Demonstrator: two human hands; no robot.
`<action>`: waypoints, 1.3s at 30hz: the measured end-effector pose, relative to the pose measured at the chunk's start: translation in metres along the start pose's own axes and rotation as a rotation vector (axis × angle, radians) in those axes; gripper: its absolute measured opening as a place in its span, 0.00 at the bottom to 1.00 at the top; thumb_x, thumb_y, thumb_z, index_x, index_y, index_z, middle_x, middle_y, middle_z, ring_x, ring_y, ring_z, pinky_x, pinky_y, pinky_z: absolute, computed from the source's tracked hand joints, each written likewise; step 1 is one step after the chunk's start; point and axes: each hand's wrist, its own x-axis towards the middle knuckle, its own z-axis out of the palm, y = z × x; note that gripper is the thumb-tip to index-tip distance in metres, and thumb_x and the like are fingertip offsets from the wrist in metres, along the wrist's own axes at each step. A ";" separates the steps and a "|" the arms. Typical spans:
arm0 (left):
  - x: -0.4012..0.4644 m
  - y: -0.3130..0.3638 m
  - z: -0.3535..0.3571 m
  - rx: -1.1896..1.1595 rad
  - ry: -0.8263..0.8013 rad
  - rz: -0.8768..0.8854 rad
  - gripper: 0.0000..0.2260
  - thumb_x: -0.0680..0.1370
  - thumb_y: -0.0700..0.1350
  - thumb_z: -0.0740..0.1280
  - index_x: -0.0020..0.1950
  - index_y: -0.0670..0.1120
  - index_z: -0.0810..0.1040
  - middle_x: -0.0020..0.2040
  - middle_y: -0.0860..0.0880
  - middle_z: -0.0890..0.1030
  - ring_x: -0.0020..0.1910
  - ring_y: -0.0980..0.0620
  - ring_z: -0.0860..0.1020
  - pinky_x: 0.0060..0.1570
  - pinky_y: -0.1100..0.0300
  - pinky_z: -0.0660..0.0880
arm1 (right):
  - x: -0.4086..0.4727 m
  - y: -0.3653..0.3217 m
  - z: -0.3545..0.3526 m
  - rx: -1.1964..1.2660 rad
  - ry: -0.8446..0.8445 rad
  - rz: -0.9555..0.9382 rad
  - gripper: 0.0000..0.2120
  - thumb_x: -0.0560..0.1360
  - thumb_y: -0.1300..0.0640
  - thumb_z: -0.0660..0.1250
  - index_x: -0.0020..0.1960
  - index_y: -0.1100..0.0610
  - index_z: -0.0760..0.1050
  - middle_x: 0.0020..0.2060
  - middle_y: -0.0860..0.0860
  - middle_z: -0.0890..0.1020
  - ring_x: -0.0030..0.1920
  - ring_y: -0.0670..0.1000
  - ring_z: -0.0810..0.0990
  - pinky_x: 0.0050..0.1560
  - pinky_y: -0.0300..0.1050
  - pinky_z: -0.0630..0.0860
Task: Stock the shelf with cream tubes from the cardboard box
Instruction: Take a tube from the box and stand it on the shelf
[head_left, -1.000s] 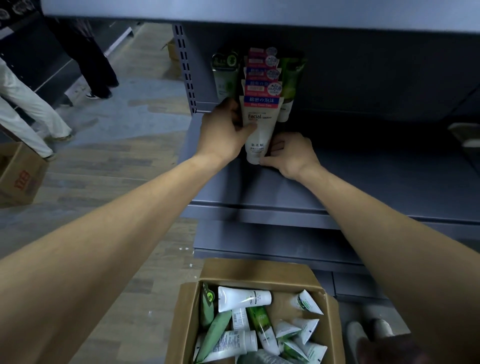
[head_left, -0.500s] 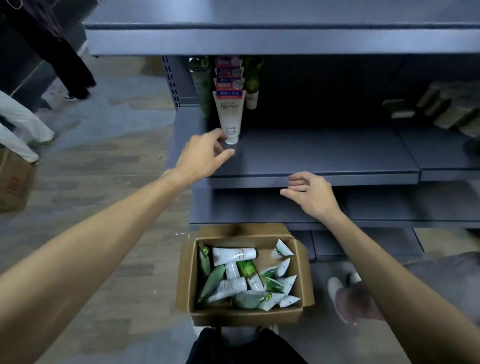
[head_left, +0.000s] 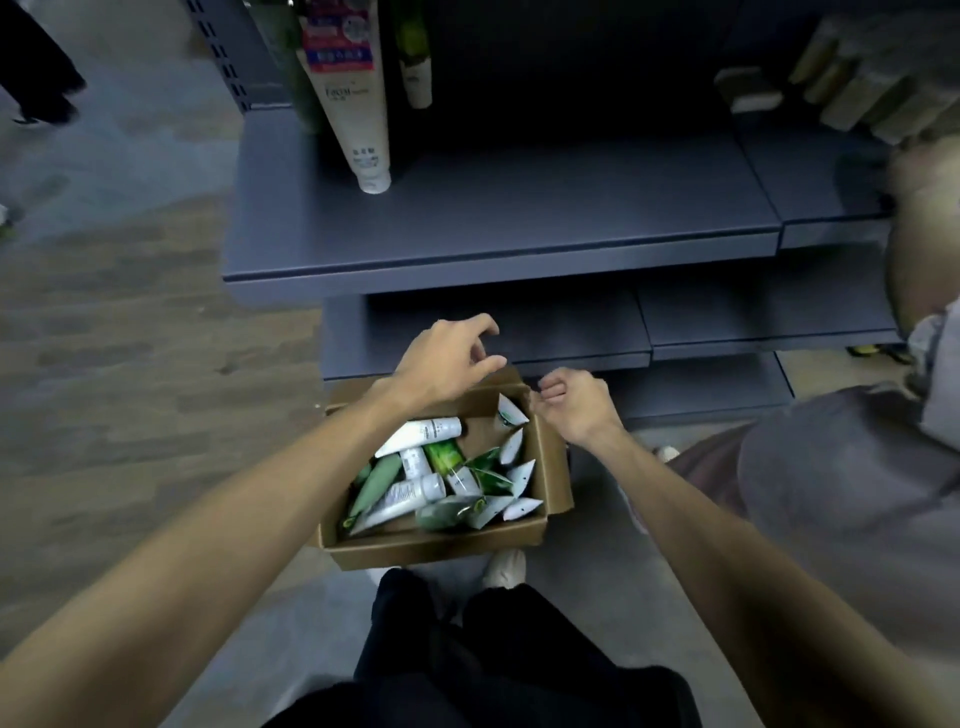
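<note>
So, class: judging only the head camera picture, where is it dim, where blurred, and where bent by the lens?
Head view: the shelf recess is dim, nearly black at the back; the person's sleeve at right is motion-smeared; the wide lens stretches both forearms; the cardboard box stays fairly sharp.

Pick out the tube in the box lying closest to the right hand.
The small white tube in the cardboard box's far right corner, just beside the right hand; the others lie nearer the middle or front.

Both empty hands, left hand (head_left: 447, 358) and right hand (head_left: 574, 405), hover over the cardboard box (head_left: 441, 540).
</note>
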 end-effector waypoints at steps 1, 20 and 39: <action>-0.001 -0.002 0.008 -0.016 -0.007 -0.012 0.18 0.77 0.56 0.69 0.64 0.52 0.74 0.46 0.54 0.85 0.45 0.53 0.82 0.50 0.51 0.79 | -0.002 0.005 0.001 -0.001 -0.009 0.013 0.09 0.71 0.59 0.75 0.51 0.58 0.81 0.40 0.50 0.84 0.45 0.46 0.83 0.56 0.40 0.79; 0.013 -0.017 0.101 0.101 -0.143 -0.099 0.12 0.75 0.45 0.72 0.58 0.51 0.81 0.55 0.51 0.80 0.47 0.50 0.82 0.52 0.51 0.78 | -0.001 0.052 0.048 0.095 0.034 0.122 0.04 0.71 0.58 0.73 0.46 0.52 0.80 0.42 0.49 0.85 0.49 0.51 0.84 0.58 0.49 0.80; 0.004 -0.022 0.133 0.307 -0.174 -0.165 0.11 0.78 0.37 0.64 0.57 0.47 0.79 0.50 0.43 0.82 0.51 0.38 0.81 0.47 0.49 0.75 | -0.011 0.061 0.054 -0.015 0.087 0.082 0.09 0.74 0.63 0.66 0.51 0.55 0.80 0.47 0.51 0.85 0.49 0.52 0.83 0.56 0.48 0.80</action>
